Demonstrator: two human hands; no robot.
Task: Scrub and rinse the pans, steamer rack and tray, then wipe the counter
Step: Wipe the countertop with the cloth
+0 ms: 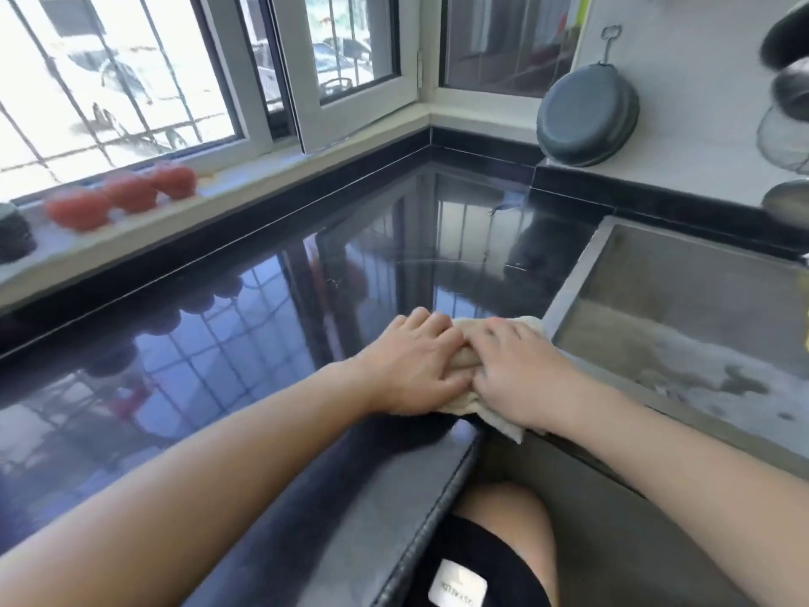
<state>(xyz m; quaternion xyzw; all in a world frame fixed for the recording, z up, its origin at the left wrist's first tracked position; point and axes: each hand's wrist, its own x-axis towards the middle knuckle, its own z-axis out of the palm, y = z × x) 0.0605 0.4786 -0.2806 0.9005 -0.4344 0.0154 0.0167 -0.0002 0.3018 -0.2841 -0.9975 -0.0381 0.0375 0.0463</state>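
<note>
Your left hand (413, 365) and right hand (521, 370) lie side by side, touching, both pressed flat with relaxed fingers on a pale cloth (494, 424) at the near edge of the black counter (262, 326), just beside the rim of the sink (578, 282). This looks like the last step, the wipe, with the washing seemingly done. Keep both palms down so the whole cloth bears on the stone, and work in long overlapping strokes from the window side toward the sink, so water and crumbs end in the basin and not on the floor. The glossy top shows every streak, so check it against the window's reflection and go over any smear. Fold the cloth to a fresh face when it drags. A corner of the cloth hangs off the front edge; gather it in so it does not drip. Three tomatoes (131, 194) sit on the sill, well apart from you, and a pan (586, 120) leans on the ledge by the wall at the far corner; mind the pan when you reach that end. Suds lie in the sink.
</note>
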